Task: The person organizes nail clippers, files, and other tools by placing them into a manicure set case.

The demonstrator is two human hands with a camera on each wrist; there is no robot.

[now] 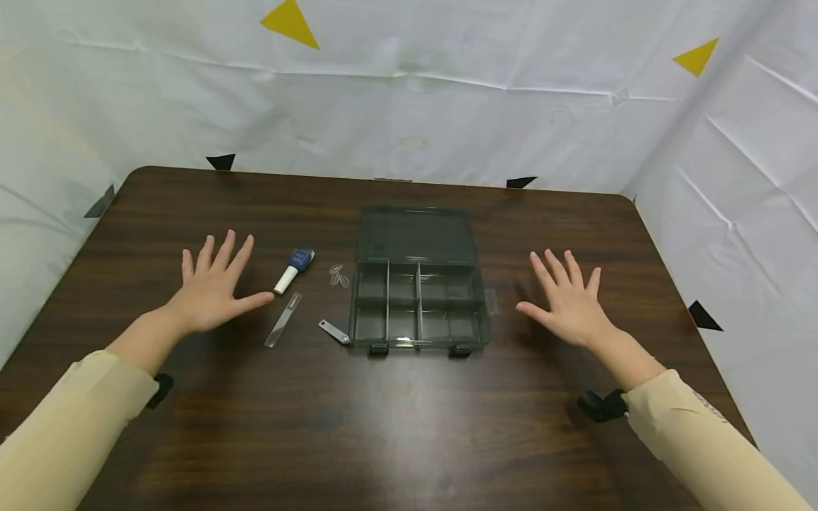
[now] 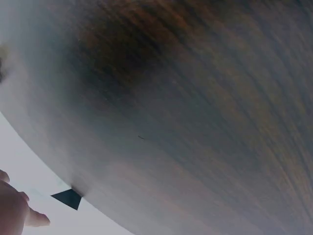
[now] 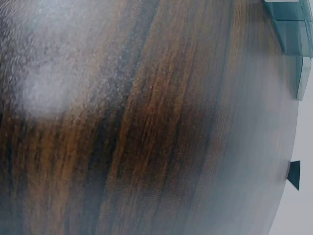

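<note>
A dark translucent compartment box [image 1: 418,306] stands open in the middle of the brown table [image 1: 396,419], its lid [image 1: 415,235] tilted back; a corner of the box [image 3: 293,29] shows in the right wrist view. Left of it lie a blue-and-white tube [image 1: 294,269], a clear flat strip [image 1: 284,319], a small metal piece [image 1: 334,331] and small clear pads [image 1: 339,275]. My left hand [image 1: 214,287] hovers flat with fingers spread, left of the tube, holding nothing; its fingertips [image 2: 34,219] show in the left wrist view. My right hand [image 1: 569,301] hovers spread to the right of the box, empty.
White sheeting [image 1: 409,106] with yellow and black triangle marks walls the table at the back and sides. Small black tabs sit by the table's edges [image 2: 68,198] [image 3: 293,174]. Both forearms wear cream sleeves with black wrist mounts [image 1: 601,404].
</note>
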